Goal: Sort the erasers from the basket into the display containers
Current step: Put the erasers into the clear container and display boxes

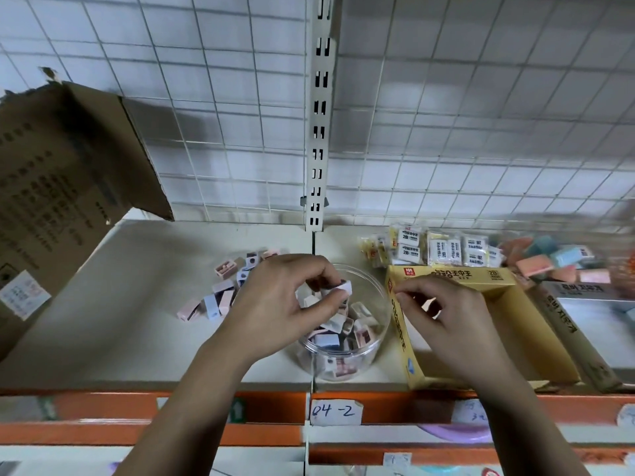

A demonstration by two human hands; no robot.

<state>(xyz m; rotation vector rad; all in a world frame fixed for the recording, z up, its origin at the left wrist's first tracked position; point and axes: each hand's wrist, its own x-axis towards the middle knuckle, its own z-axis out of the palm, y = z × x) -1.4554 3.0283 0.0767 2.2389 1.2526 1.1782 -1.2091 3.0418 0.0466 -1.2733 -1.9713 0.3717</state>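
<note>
A clear round plastic container stands on the shelf in the middle, part filled with several small pastel erasers. My left hand hovers over its left rim and pinches a white eraser between thumb and fingers. My right hand is just right of the container, over the edge of a yellow display box, fingers curled with thumb and forefinger pressed together; I cannot tell whether anything is between them. More loose pastel erasers lie on the shelf to the left.
A torn cardboard box leans at the left. Wrapped 2B erasers and coloured erasers pile up at the back right, beside a grey display box. A wire grid backs the shelf. Orange shelf edge runs below.
</note>
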